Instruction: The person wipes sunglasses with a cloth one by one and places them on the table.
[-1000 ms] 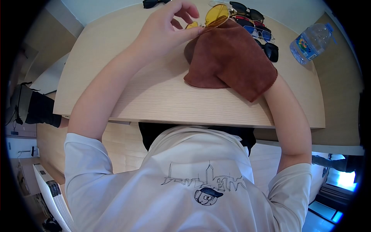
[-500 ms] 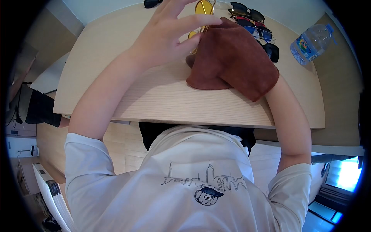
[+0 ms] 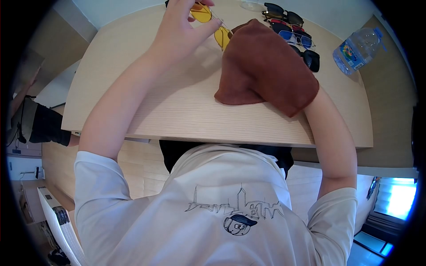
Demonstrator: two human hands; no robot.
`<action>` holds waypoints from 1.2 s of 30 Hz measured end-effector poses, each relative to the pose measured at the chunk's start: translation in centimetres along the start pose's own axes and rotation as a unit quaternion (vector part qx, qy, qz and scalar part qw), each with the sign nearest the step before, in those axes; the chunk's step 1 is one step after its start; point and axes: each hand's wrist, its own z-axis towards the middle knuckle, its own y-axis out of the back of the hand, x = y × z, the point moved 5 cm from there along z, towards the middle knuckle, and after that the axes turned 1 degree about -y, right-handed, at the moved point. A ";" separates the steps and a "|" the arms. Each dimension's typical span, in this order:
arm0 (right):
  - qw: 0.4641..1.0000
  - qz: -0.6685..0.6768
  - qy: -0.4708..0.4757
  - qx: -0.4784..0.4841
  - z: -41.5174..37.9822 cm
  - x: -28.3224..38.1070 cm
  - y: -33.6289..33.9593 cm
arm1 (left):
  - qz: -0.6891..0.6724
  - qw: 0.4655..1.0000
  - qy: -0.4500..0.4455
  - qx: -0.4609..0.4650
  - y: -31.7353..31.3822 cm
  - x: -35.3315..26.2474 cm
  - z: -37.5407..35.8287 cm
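The left hand (image 3: 177,33) now sits further out over the table (image 3: 146,106) than half a second ago, up near the top edge of the picture, and the yellow glasses (image 3: 212,22) have swung with it: a moment back they stood almost on end above the cloth, now they lie slanted, one lens by the fingertips and the other down against the edge of the brown cloth (image 3: 266,66). The left fingers are pinched on the frame at the upper lens, thumb and fingertips closed on it. The cloth has hardly shifted; it is draped in the same heap over the right hand, and that hand is wholly hidden beneath it, so whether it grips the lower lens or only the cloth cannot be told; just the right forearm shows, coming out below. The lower lens touches the cloth, partly tucked behind its fold. Beyond the cloth a row of sunglasses (image 3: 293,31) lies on the far side, half covered by it, and a water bottle (image 3: 357,48) lies on its side near the right corner.
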 end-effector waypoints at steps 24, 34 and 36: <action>0.982 -0.120 -0.125 -0.080 0.4 -1.1 0.2 | 0.141 0.976 -0.147 0.083 -0.2 0.4 0.0; 0.945 -0.286 0.016 -0.161 -1.3 -2.9 -0.3 | 0.189 0.972 -0.133 0.045 1.3 4.8 1.0; 0.990 -0.083 -0.023 -0.114 -0.3 -4.2 -1.8 | 0.187 0.972 -0.135 0.041 1.1 4.9 1.1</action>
